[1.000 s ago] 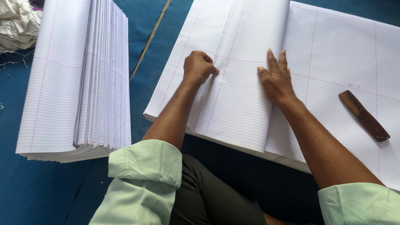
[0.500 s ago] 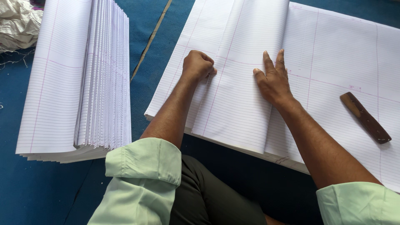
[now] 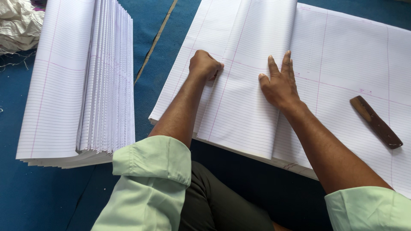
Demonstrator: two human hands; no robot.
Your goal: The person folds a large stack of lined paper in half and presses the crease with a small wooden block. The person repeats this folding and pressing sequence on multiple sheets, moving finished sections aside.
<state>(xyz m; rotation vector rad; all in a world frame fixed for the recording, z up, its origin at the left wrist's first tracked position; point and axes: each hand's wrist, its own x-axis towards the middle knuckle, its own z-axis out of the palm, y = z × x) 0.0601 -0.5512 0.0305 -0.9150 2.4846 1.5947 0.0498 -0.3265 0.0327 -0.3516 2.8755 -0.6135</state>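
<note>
Head view, looking down at a person seated on a blue floor covering (image 3: 51, 201). A folded sheet of ruled paper (image 3: 239, 107) lies on top of a broad pile of flat ruled sheets (image 3: 351, 68), its fold running along the right edge and its loose edges toward the left. The left hand (image 3: 204, 65) is curled into a loose fist, knuckles up, and presses on the upper left part of the folded sheet; the thumb and fingertips are tucked against the paper, and whether they pinch an edge cannot be told. The right hand (image 3: 280, 83) lies flat and open, palm down, fingers extended and slightly spread, pointing away from the person; it rests on the right part of the same folded sheet, just inside the fold, holding nothing. The sheet thus sits directly beneath both hands and spans the gap between them. A dark brown wooden stick (image 3: 376, 122) lies on the flat pile to the right of the right hand, well apart from it, tilted diagonally. To the left, separated by a strip of blue floor, stands a stack of already folded sheets (image 3: 85, 81), edges fanned. A crumpled whitish sack (image 3: 17, 25) lies at the upper left corner. Both forearms are bare, with pale green sleeves (image 3: 150, 179) rolled up.
</note>
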